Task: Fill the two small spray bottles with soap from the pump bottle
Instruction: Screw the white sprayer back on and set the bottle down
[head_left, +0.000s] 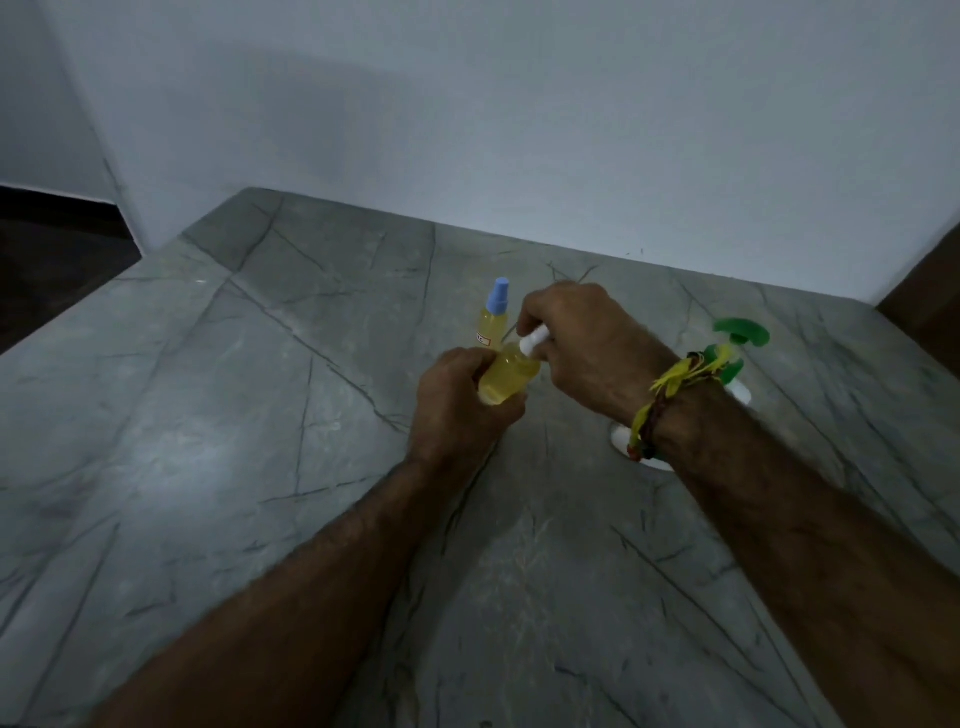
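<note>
Over a grey veined countertop (208, 415), left hand (457, 405) gripping a tilted yellow-filled spray bottle (506, 376), right hand (587, 343) pinching its white cap (535, 342), a blue-capped spray bottle (494, 317) upright just behind, green-headed pump bottle (740, 338) partly hidden behind the braceleted right wrist.

— How many spray bottles on the grey counter (260, 415)?
— Two. One with a blue cap (501, 289) stands just behind the hands; one with a white cap (534, 343) is held in them. Both hold yellow liquid.
— Pump bottles?
— One (740, 343), green-topped, right of the held bottle and mostly hidden by the forearm.
— Hands?
— Two: the left hand (457, 410) around the held bottle's body, the right hand (582, 348) on its white cap.
— Anything worn?
— One bracelet (670, 395), on the right wrist.
</note>
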